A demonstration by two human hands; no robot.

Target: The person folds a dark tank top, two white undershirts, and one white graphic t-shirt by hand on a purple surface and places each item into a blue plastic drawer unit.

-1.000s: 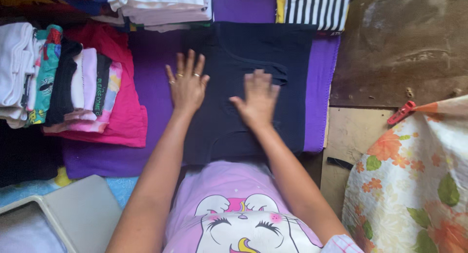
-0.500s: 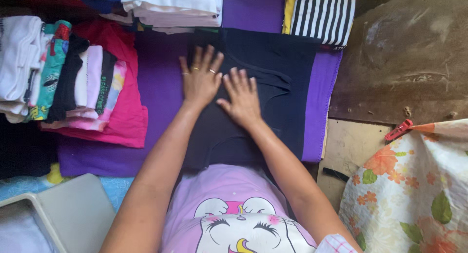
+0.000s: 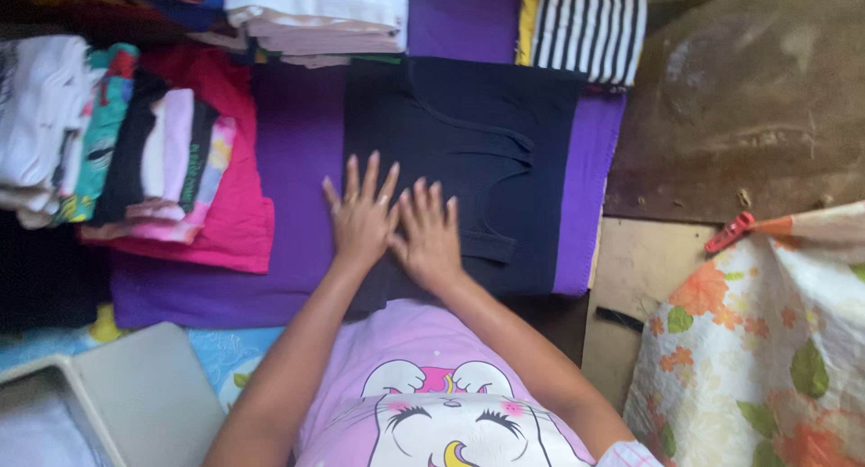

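A dark navy sleeveless top (image 3: pixel 505 134) lies flat on a purple cloth (image 3: pixel 293 161). My left hand (image 3: pixel 362 217) and my right hand (image 3: pixel 428 235) rest side by side, palms down and fingers spread, on the near left part of the top. Rings show on my left hand. Neither hand grips anything. My arms and a pink shirt with a cartoon face fill the bottom of the view.
Folded clothes (image 3: pixel 117 147) are stacked at the left on a pink garment (image 3: pixel 239 206). More folded piles (image 3: pixel 315 12) and a black-and-white striped piece (image 3: pixel 590 21) lie at the far side. A floral cloth (image 3: pixel 766 341) with a red clothespin (image 3: pixel 728 234) is at right. A grey lid (image 3: pixel 135 395) sits near left.
Both hands slid toward me along the navy top and came together; they were farther up the garment before, with the right hand more to the right a second ago.
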